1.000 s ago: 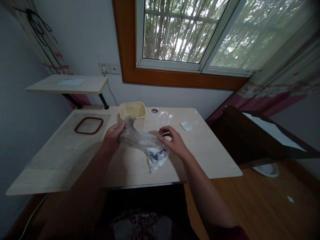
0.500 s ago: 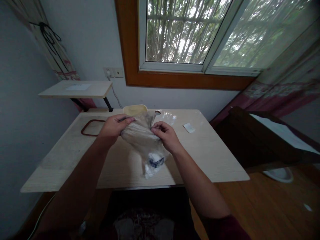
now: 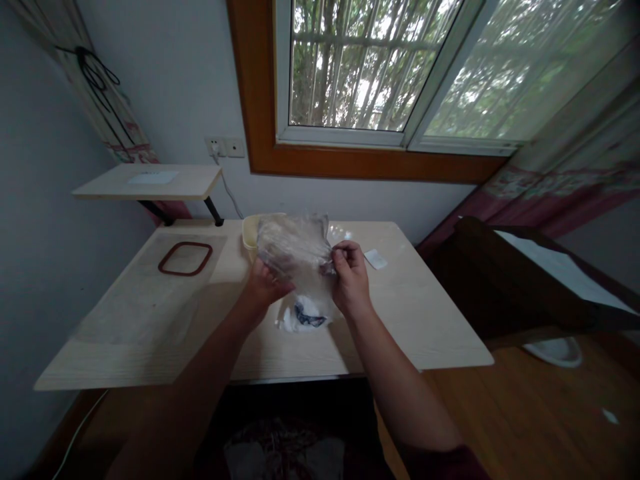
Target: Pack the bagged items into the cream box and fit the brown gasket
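Observation:
Both my hands hold a clear plastic bag (image 3: pixel 295 257) upright above the pale wooden table (image 3: pixel 420 313). My left hand (image 3: pixel 265 287) grips the bag's lower left side from behind. My right hand (image 3: pixel 350 277) pinches its right edge with closed fingers. Something white with dark blue print (image 3: pixel 303 317) lies in the bottom of the bag. A cream plastic container (image 3: pixel 249 233) stands on the table just behind the bag, mostly hidden by it.
A dark red rectangular ring (image 3: pixel 185 259) lies on the table's left part. A small white packet (image 3: pixel 375 259) rests right of my hands. A small raised shelf (image 3: pixel 147 181) juts out at the far left. A dark wooden piece of furniture (image 3: pixel 525 280) stands to the right.
The bag has been lifted from lying on the table to standing upright. My left hand moved from its top to its lower left side, my right hand to its right edge.

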{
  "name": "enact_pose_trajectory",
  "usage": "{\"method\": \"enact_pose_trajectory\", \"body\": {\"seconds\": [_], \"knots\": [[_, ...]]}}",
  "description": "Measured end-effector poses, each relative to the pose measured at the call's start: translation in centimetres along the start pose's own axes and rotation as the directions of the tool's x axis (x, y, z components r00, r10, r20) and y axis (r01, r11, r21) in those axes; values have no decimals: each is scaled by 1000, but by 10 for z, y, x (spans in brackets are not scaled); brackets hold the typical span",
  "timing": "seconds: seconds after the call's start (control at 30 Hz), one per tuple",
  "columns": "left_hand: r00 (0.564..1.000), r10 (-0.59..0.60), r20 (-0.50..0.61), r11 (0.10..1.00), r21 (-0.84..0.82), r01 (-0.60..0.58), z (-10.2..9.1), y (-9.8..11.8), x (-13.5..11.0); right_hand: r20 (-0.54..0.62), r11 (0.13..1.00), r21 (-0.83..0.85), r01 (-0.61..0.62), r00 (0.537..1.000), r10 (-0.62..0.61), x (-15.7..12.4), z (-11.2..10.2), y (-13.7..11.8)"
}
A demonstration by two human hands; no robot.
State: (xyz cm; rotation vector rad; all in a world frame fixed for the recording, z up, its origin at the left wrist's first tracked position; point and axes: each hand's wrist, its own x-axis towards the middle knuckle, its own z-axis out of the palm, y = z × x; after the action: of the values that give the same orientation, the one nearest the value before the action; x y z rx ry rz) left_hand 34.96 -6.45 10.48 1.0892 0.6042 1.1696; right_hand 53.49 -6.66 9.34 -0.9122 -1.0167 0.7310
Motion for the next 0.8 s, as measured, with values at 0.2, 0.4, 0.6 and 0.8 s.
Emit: {"method": "enact_pose_trajectory", "body": {"seconds": [0.2,0.4,0.6,0.8], "knots": [[985,-150,-90,935,310,171,-1,-44,-15,-120,998,-49,46,991,-52,0,-6,7],[944,-63,-324,887,416,202,-21,-35,-24,-309,955,-270,124,928,-208,7,-41,19],[939,-65,-338,824,513,241,-39,-32,-27,-291,949,-306,76,941,-169,0,-58,33],[970,-100,-220,781,587,213,-48,-27,-21,-104,988,45,-148,983,152,-6,-60,30]]}}
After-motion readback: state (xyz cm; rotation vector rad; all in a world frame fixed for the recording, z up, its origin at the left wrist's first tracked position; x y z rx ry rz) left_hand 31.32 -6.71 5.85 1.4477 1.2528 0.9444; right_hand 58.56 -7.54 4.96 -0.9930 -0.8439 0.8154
